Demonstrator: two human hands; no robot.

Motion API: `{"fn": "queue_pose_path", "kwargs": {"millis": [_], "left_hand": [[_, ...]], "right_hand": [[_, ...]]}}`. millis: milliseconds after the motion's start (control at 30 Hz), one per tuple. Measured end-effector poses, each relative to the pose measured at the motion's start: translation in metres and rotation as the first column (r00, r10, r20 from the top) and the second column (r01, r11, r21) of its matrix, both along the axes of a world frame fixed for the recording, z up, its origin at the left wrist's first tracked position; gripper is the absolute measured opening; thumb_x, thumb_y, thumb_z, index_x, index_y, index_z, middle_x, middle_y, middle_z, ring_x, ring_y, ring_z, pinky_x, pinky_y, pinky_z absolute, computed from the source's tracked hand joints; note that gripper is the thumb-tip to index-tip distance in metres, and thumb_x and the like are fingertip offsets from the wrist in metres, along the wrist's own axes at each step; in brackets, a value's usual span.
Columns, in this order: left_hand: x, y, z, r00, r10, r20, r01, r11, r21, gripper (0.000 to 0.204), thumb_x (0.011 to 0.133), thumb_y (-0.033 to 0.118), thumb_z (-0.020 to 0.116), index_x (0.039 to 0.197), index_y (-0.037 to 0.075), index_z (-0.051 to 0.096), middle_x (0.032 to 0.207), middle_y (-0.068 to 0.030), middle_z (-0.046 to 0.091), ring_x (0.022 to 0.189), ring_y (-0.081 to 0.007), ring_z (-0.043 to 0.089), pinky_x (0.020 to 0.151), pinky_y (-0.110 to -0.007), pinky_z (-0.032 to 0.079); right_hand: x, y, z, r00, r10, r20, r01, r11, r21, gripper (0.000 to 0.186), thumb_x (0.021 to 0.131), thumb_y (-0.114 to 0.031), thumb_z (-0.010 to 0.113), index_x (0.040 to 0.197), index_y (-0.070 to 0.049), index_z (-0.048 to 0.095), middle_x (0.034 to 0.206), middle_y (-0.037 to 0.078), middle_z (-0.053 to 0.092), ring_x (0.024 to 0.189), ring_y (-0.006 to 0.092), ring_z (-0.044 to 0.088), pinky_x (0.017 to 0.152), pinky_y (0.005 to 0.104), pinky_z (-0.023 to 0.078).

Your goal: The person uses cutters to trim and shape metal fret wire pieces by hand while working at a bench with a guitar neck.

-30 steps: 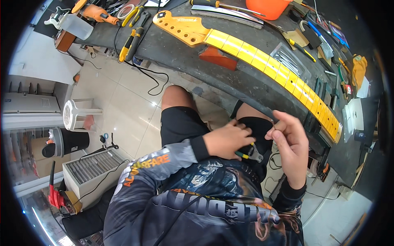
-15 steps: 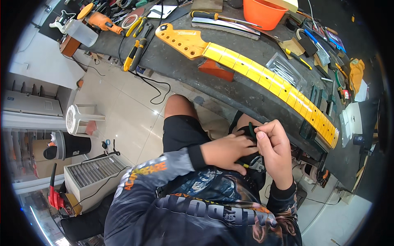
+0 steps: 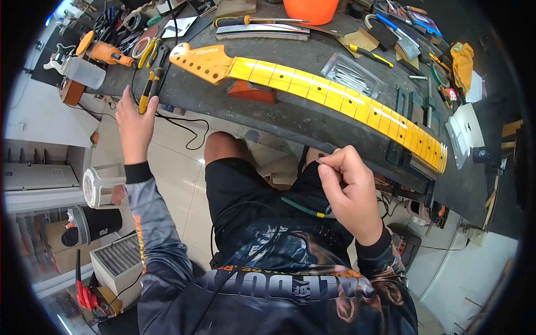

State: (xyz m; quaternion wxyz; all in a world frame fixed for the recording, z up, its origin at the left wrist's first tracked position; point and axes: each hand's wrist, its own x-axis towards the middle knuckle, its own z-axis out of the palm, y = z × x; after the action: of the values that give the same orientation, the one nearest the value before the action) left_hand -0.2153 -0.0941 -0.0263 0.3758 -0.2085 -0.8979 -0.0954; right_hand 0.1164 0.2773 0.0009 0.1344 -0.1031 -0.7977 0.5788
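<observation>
Two hands busy: left hand (image 3: 135, 129) splayed wide at the yellow-and-black handled tool (image 3: 146, 94) on the bench (image 3: 195, 92) edge, nothing visibly gripped, contact unclear; right hand (image 3: 353, 195) pinching a small dark piece (image 3: 320, 161), too tiny to identify. Step looks like fetching a tool; next move calls for closing fingers around those handles, pinch kept. Green-handled tool (image 3: 301, 206) on lap. Guitar neck (image 3: 321, 89) across bench, fretboard up. Clear tray (image 3: 378, 85) behind it: slim metal pieces inside. Orange tub (image 3: 311, 11): contents out of view.

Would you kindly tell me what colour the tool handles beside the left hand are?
The tool handles are yellow and black, in the head view.
</observation>
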Motion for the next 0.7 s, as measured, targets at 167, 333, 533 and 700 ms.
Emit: {"fn": "queue_pose_path", "kwargs": {"millis": [167,333,533,700], "left_hand": [[-0.040,-0.021,-0.007,0.840,0.073,0.537,-0.071,0.997,-0.024,0.081,0.100,0.047,0.074,0.160,-0.004,0.053,0.150,-0.0330,0.065,0.140,-0.0486,0.064,0.117,-0.052,0.052],[-0.056,0.013,0.013,0.725,0.356,0.590,-0.278,0.934,-0.223,0.070,0.088,0.033,0.071,0.146,-0.005,0.063,0.128,-0.0343,0.076,0.129,-0.0517,0.070,0.113,-0.052,0.054],[-0.033,-0.022,0.003,0.520,-0.310,0.796,-0.399,0.736,0.547,0.030,0.106,0.038,0.072,0.101,0.009,0.064,0.079,0.0011,0.059,0.065,-0.0113,0.056,0.060,-0.027,0.044],[0.070,-0.018,-0.005,0.515,-0.694,0.504,-0.129,0.518,0.846,0.035,0.119,0.042,0.060,0.119,0.008,0.069,0.112,-0.0050,0.072,0.099,-0.0105,0.060,0.086,-0.030,0.048]], "right_hand": [[0.001,-0.002,0.007,0.996,-0.016,-0.093,0.040,0.964,0.262,0.012,0.097,0.002,0.078,0.101,0.000,0.067,0.088,0.013,0.073,0.067,0.0247,0.074,0.061,0.0344,0.056],[-0.001,-0.004,0.010,0.986,0.001,-0.166,0.055,0.940,0.336,0.014,0.093,0.002,0.078,0.098,-0.002,0.067,0.087,0.012,0.074,0.071,0.0302,0.075,0.064,0.0387,0.058],[0.001,-0.002,0.013,0.982,0.030,-0.189,0.051,0.911,0.409,0.017,0.088,0.001,0.080,0.095,-0.005,0.065,0.085,0.012,0.074,0.074,0.0341,0.076,0.066,0.0420,0.060],[-0.003,-0.003,0.012,0.984,0.064,-0.168,0.011,0.911,0.413,0.017,0.086,0.000,0.079,0.092,-0.005,0.063,0.084,0.011,0.074,0.073,0.0332,0.075,0.065,0.0412,0.059]]}}
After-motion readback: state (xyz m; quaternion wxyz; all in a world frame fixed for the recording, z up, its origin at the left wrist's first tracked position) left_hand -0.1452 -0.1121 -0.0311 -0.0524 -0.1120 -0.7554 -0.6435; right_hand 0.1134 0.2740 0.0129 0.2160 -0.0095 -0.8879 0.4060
